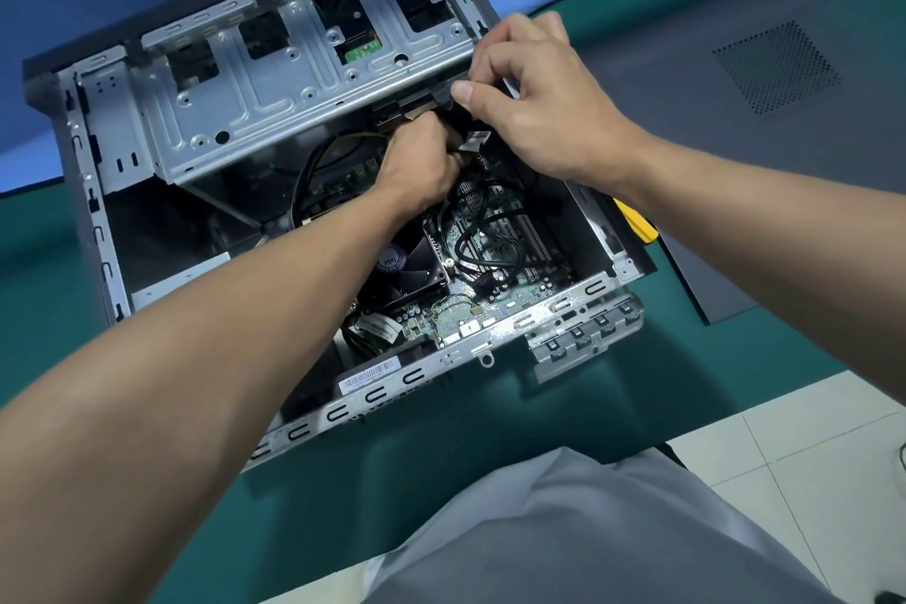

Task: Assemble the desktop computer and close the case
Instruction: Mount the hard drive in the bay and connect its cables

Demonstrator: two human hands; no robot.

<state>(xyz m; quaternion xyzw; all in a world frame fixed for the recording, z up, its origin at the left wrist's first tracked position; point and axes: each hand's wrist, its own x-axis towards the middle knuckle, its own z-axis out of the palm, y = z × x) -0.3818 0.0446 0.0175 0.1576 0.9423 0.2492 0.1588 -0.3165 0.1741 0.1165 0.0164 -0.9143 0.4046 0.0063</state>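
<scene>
— Where did we have the case point(490, 338)?

— Flat on the green table point(441, 481), open side up, straight in front of us. We could see right in: the board point(495, 311) along the near right, the fan point(414, 267) just left of it, and loose black cables point(483, 235) looped over both.

— And the cage point(274, 113)?

— It spanned the far half of the case, bare metal, with a green circuit edge showing through one of its openings.

— What were our hands doing?

— Both were at the cage's near right corner, touching each other. Our left hand point(421, 162) reached deep inside, under the cage's lower edge, with its fingers curled tight around the cables. One of those cables carried a small white tag between the two hands.

— The right one?

— Our right hand point(544, 113) came in over the case's right wall. Its thumb and bent fingers pinched a black plug point(438, 99) that sat against the cage's lower edge. How far that plug was seated we couldn't tell; our fingers hid it.

— Anything beside the case?

— The grey panel point(735, 152) lay flat on the table to the right, apart from the case, its vent point(777, 66) grid facing up. A yellow-handled tool point(637, 223) lay between case and panel, half hidden under our right forearm.

— And closer to us?

— White floor point(784, 446) tiles showed past the table's near edge, on the right.
</scene>
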